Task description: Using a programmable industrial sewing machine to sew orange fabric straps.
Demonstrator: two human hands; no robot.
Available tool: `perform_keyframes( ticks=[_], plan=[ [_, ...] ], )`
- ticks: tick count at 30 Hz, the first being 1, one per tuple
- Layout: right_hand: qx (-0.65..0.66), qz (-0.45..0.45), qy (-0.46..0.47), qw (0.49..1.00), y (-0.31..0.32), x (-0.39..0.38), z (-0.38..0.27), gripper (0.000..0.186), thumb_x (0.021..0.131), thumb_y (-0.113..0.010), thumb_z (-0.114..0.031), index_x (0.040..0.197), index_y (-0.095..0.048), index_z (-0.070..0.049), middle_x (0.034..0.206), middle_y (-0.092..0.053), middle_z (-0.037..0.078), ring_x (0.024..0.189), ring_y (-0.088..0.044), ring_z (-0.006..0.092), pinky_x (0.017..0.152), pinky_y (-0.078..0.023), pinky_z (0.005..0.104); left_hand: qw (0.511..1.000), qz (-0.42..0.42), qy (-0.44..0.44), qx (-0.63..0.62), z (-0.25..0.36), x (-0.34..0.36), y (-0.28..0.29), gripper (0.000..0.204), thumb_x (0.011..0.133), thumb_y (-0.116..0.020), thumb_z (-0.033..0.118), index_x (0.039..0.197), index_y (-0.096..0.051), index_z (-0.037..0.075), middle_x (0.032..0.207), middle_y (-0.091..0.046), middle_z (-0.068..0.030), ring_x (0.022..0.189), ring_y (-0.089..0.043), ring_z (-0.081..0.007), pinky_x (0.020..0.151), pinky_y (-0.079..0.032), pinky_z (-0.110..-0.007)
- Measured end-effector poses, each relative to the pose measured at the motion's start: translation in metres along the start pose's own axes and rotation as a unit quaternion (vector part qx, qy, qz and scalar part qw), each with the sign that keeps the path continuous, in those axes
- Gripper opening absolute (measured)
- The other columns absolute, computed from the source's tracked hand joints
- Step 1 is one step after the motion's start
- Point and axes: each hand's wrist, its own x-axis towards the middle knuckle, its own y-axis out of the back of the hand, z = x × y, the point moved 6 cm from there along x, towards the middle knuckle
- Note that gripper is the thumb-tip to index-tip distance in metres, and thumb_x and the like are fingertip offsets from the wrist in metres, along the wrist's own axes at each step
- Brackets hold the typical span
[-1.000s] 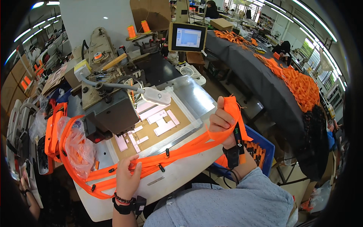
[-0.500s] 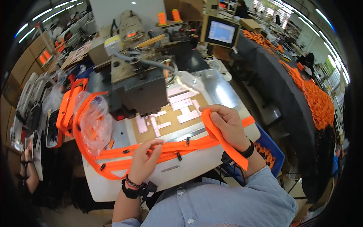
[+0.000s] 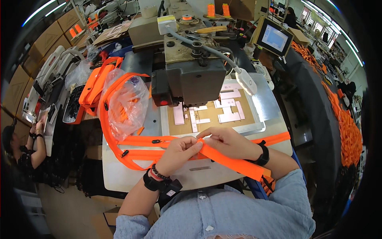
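Both hands meet over the near part of the white table. A folded orange fabric strip [image 3: 234,162] slants from my fingertips down to the right, its far end hanging near my right forearm. My left hand [image 3: 179,153] pinches the strip's upper end between thumb and fingers. My right hand [image 3: 230,142] is closed on the same end, right beside the left fingertips. Under and behind the hands lies a long orange zipper [image 3: 139,141] with black sliders, looped round at the left; my hands hide its middle.
Behind my hands a sewing machine head [image 3: 195,81] overhangs a tan template board [image 3: 205,124] with pinkish pieces. Left are a clear plastic bag [image 3: 127,105] and an orange bag [image 3: 97,85]. A lamp [image 3: 246,81] and a screen [image 3: 273,38] stand right. Another person [image 3: 24,149] works far left.
My left hand has moved in to the right and taken hold of the strip's end beside my right hand. The strip now lies flatter. The whole view has shifted, with the table further right.
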Motion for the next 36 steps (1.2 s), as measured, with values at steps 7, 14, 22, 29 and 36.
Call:
perform_keyframes(
  ticks=[7,14,22,29,36],
  plan=[
    [0.126,-0.116,-0.058,0.984,0.014,-0.012,0.013,0.045,0.097,-0.041,-0.006,0.142,-0.048,-0.003,0.101,-0.065,0.007,0.088,-0.058,0.0099,0.078,-0.047,0.025,0.993,0.087,-0.01,-0.084,0.003,-0.002,0.009,0.019,0.1,-0.058,0.019,0.099,-0.064,0.001,0.085,-0.061,0.0015,0.074,-0.054,-0.0057,0.071,-0.045,-0.02],
    [0.06,-0.118,0.105,0.986,0.03,-0.022,0.004,0.054,0.091,-0.052,-0.006,0.145,-0.043,-0.001,0.129,-0.062,0.016,0.119,-0.059,0.0237,0.102,-0.045,0.0322,0.983,0.111,-0.037,-0.139,-0.003,-0.004,0.019,0.02,0.1,-0.059,0.019,0.102,-0.065,0.0,0.084,-0.062,0.0008,0.073,-0.053,-0.0065,0.07,-0.044,-0.022],
    [-0.007,-0.031,0.077,0.997,0.028,-0.017,0.009,0.045,0.087,-0.068,-0.01,0.13,-0.059,0.0,0.119,-0.068,0.015,0.107,-0.067,0.0223,0.096,-0.05,0.032,0.997,0.068,-0.022,-0.033,-0.007,0.0,0.004,0.026,0.101,-0.058,0.021,0.109,-0.067,-0.002,0.087,-0.065,0.0005,0.076,-0.054,-0.0039,0.068,-0.045,-0.02],
    [0.093,-0.011,0.037,0.995,0.019,-0.014,0.023,0.034,0.088,-0.07,-0.013,0.119,-0.065,0.0,0.103,-0.072,0.011,0.094,-0.068,0.0153,0.087,-0.053,0.029,0.999,0.032,-0.015,-0.005,-0.012,0.001,-0.001,0.029,0.102,-0.056,0.023,0.112,-0.068,-0.002,0.087,-0.065,0.0011,0.078,-0.055,-0.0044,0.072,-0.047,-0.02],
    [0.203,-0.026,-0.002,0.979,0.018,-0.012,0.028,0.024,0.089,-0.07,-0.003,0.111,-0.065,0.005,0.103,-0.07,0.009,0.095,-0.066,0.0108,0.089,-0.054,0.0259,0.997,0.077,-0.023,-0.006,-0.007,0.002,0.002,0.027,0.101,-0.059,0.021,0.111,-0.066,-0.002,0.088,-0.066,0.0004,0.077,-0.055,-0.0044,0.07,-0.047,-0.02]
  ],
)
